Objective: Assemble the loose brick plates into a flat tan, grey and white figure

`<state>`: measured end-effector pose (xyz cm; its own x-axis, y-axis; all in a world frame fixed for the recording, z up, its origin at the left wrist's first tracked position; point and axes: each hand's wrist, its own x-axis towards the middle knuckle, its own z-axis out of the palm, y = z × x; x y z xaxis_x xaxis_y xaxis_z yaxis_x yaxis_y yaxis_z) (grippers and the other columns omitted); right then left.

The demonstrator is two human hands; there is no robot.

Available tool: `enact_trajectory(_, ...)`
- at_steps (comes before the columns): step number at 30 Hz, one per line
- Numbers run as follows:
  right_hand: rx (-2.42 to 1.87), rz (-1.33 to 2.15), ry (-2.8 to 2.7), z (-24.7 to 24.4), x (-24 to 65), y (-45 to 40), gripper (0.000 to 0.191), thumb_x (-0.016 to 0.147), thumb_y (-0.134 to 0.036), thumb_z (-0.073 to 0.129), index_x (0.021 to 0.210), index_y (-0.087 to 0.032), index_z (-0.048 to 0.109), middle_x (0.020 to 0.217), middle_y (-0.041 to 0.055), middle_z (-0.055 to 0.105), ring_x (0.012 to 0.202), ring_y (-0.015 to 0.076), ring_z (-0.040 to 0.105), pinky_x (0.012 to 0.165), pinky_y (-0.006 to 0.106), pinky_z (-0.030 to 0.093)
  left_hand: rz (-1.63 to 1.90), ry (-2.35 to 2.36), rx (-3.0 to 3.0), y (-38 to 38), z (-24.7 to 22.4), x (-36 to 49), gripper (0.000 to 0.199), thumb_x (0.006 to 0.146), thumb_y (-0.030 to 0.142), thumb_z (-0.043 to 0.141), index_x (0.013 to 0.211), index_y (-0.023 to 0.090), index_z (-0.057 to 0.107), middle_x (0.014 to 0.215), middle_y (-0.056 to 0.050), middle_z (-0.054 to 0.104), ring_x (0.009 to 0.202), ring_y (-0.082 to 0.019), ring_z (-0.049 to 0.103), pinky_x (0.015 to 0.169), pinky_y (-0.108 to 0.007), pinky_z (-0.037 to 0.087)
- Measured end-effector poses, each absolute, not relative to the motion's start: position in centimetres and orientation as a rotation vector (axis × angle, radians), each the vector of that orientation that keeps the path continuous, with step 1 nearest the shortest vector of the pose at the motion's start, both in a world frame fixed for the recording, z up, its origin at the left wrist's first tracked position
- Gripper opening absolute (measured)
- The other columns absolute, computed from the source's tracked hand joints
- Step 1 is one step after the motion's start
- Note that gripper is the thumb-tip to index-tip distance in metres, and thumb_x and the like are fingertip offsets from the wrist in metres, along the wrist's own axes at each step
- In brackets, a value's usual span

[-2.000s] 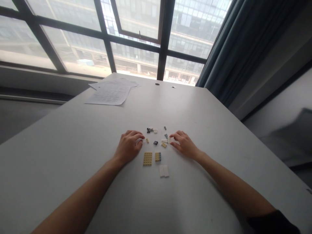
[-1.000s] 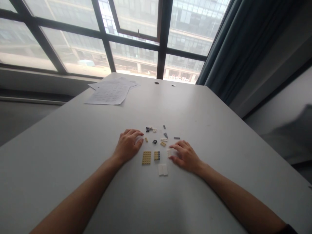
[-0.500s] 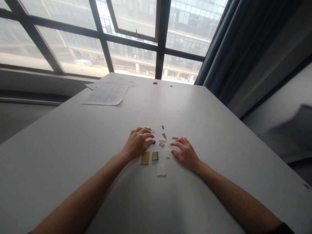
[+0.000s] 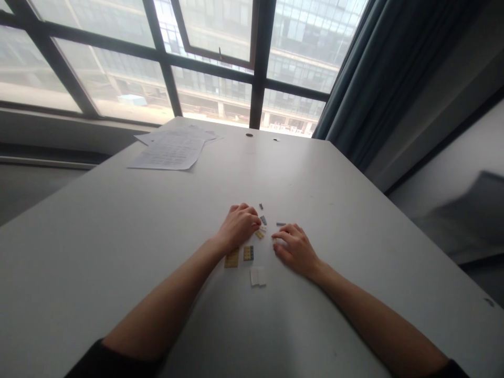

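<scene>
My left hand (image 4: 239,226) is closed, its fingertips at a narrow white toy brick (image 4: 263,228) and covering its left end. Beside that lies a small yellow brick (image 4: 259,234). My right hand (image 4: 294,245) has thumb and fingers bent together around a small white toy brick (image 4: 274,239), of which only a bit shows. A yellow studded plate (image 4: 231,258) lies below my left wrist, partly hidden. Next to it is a yellow and blue-grey block (image 4: 248,253). Smooth white tiles (image 4: 258,276) lie nearest me.
Grey pieces (image 4: 263,220), (image 4: 261,206) and another grey bar (image 4: 281,224) lie beyond my hands on the white table (image 4: 315,178). Printed papers (image 4: 169,152) lie at the far left. Windows and a dark curtain (image 4: 362,79) stand behind the table.
My left hand has moved right, from the dark pieces to the narrow white brick. My right fingers have closed around the white studded brick that lay beside them.
</scene>
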<state>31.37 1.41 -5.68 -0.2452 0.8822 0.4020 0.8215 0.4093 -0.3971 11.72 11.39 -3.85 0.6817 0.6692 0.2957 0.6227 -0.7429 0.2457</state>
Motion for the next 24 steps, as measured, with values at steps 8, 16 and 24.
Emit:
enact_trajectory(8, -1.455, 0.644, -1.677, -4.5, 31.0, 5.0, 0.017, 0.080, -0.029, 0.063, 0.093, -0.019, 0.068, 0.078, 0.0014, 0.068, 0.067, 0.0132, 0.060, 0.066, 0.026, 0.048, 0.637, 0.796, 2.919, 10.9, -2.3, 12.5, 0.015, 0.089, 0.029, 0.057, 0.086, 0.025, 0.071, 0.099, -0.001, 0.068, 0.100, -0.021, 0.052, 0.090, -0.039, 0.034)
enact_trajectory(16, -1.673, 0.502, -1.642, -4.8, 31.3, 7.9, 0.008, 0.075, -0.022, 0.064, 0.080, -0.018, 0.069, 0.071, 0.0011, 0.069, 0.064, 0.0129, 0.061, 0.067, 0.025, 0.047, 0.644, 1.240, 2.764, 11.5, -3.9, 12.6, 0.025, 0.084, 0.029, 0.060, 0.107, 0.022, 0.066, 0.112, -0.007, 0.064, 0.108, -0.027, 0.049, 0.091, -0.043, 0.037)
enact_trajectory(24, -1.817, 0.162, -1.957, -4.5, 29.3, 8.1, 0.013, 0.084, -0.022, 0.057, 0.083, -0.019, 0.069, 0.087, 0.0050, 0.070, 0.078, 0.0166, 0.062, 0.077, 0.028, 0.043, 0.621, 1.185, 2.782, 11.6, -4.4, 12.6, 0.019, 0.085, 0.025, 0.054, 0.087, 0.025, 0.073, 0.105, -0.008, 0.065, 0.107, -0.028, 0.050, 0.091, -0.046, 0.035)
